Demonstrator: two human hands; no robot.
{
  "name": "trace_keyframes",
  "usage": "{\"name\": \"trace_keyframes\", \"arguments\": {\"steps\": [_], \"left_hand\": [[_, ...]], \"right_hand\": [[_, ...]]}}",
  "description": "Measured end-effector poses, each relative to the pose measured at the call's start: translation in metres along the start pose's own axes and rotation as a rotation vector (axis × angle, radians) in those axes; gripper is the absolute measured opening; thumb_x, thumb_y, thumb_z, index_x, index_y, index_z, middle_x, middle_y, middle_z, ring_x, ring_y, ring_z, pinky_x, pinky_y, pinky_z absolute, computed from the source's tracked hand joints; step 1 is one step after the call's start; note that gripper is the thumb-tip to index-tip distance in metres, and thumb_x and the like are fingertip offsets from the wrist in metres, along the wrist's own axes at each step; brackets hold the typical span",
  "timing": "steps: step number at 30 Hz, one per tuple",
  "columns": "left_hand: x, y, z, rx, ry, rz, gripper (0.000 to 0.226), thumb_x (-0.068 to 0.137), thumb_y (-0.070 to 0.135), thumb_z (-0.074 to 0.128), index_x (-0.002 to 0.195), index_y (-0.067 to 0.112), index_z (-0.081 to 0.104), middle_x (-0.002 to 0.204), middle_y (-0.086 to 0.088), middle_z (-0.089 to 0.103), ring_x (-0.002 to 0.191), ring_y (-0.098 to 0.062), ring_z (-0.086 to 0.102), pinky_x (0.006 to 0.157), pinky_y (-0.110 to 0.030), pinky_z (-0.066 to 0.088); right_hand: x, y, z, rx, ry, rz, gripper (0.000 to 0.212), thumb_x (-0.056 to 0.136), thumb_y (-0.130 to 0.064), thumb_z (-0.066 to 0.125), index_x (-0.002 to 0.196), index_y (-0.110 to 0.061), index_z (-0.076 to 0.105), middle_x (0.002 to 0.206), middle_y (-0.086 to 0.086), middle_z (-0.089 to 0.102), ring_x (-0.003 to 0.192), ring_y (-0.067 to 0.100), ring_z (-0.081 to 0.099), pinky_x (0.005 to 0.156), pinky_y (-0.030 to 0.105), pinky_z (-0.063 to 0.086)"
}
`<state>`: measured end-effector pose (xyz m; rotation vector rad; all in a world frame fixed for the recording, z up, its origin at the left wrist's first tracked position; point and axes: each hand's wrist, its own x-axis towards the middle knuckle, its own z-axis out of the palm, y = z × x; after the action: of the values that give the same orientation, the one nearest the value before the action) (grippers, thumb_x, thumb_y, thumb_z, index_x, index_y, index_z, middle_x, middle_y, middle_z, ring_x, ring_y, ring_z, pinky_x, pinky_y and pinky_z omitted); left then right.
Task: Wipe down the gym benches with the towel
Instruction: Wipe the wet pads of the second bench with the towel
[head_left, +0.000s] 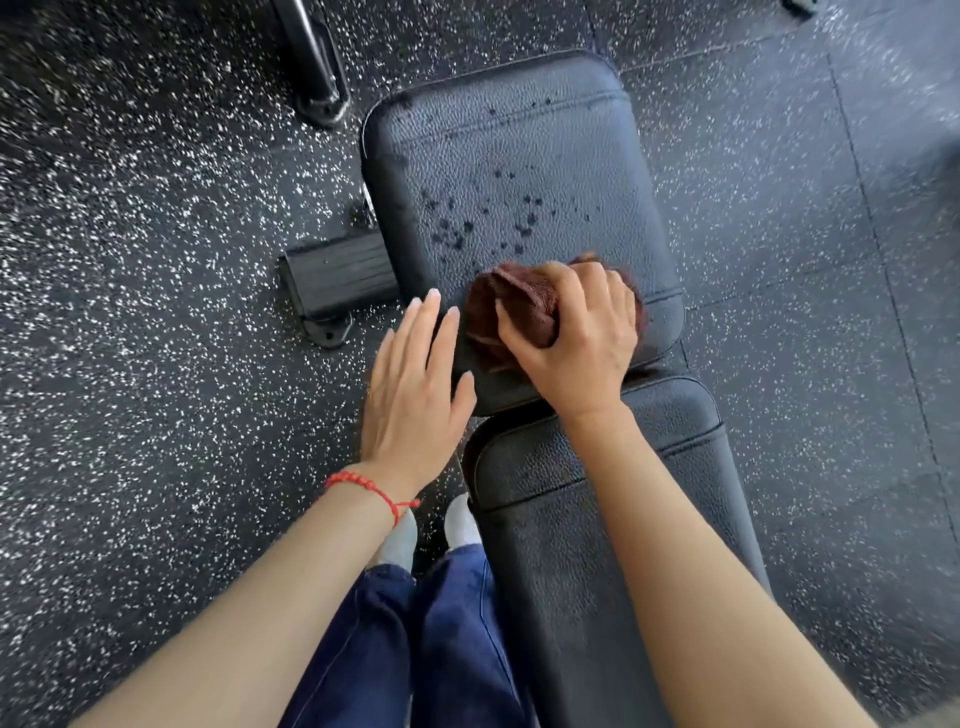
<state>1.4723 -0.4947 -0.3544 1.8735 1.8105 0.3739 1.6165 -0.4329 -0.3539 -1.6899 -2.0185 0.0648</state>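
Note:
A black padded gym bench runs from the bottom middle up to the top. Its upper pad (514, 156) carries dark wet droplets around its middle. The lower pad (582, 545) lies nearer to me. A crumpled dark red towel (498, 312) sits on the near end of the upper pad, and my right hand (576, 332) is shut on it and presses it onto the pad. My left hand (415, 384) is open with flat fingers at the pad's left edge, just left of the towel. A red bead bracelet (363, 486) circles my left wrist.
Black speckled rubber flooring (156, 415) surrounds the bench. The bench's black foot bar (337, 278) sticks out on the left, and a black machine post (311, 57) stands at the top left. My legs in blue trousers (415, 649) stand left of the lower pad.

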Motion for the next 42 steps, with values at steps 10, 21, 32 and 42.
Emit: {"name": "trace_keyframes", "arguments": {"steps": [10,21,32,42], "left_hand": [[0.007,0.006,0.014,0.006,0.022,-0.084,0.054,0.087,0.018,0.042,0.135,-0.007,0.038,0.147,-0.022,0.029,0.136,-0.036,0.026,0.109,-0.05,0.028],[0.009,0.009,0.012,0.018,0.053,-0.102,0.05,0.088,0.018,0.036,0.131,-0.006,0.045,0.143,-0.022,0.037,0.133,-0.036,0.031,0.107,-0.051,0.029],[0.012,0.011,0.002,0.037,0.02,-0.097,0.049,0.086,0.02,0.039,0.126,-0.006,0.05,0.139,-0.024,0.042,0.129,-0.038,0.039,0.105,-0.051,0.031],[0.062,-0.032,-0.037,0.056,-0.061,0.024,0.051,0.088,0.024,0.037,0.131,-0.003,0.046,0.143,-0.02,0.037,0.133,-0.034,0.033,0.107,-0.051,0.027]], "right_hand": [[0.032,0.01,0.021,-0.042,-0.009,-0.078,0.042,0.08,-0.048,0.059,0.089,-0.007,0.066,0.075,0.013,0.06,0.068,0.033,0.055,0.069,0.039,0.039],[0.057,0.006,0.025,-0.01,-0.039,-0.03,0.041,0.078,-0.047,0.06,0.087,-0.008,0.066,0.075,0.012,0.061,0.071,0.032,0.057,0.068,0.039,0.04],[0.062,0.004,0.012,0.044,-0.03,0.069,0.042,0.077,-0.045,0.061,0.09,-0.005,0.067,0.077,0.013,0.063,0.072,0.033,0.059,0.07,0.038,0.041],[0.095,-0.003,0.032,-0.156,0.128,0.495,0.047,0.076,-0.044,0.062,0.092,0.0,0.065,0.077,0.019,0.061,0.07,0.036,0.059,0.068,0.039,0.042]]}}
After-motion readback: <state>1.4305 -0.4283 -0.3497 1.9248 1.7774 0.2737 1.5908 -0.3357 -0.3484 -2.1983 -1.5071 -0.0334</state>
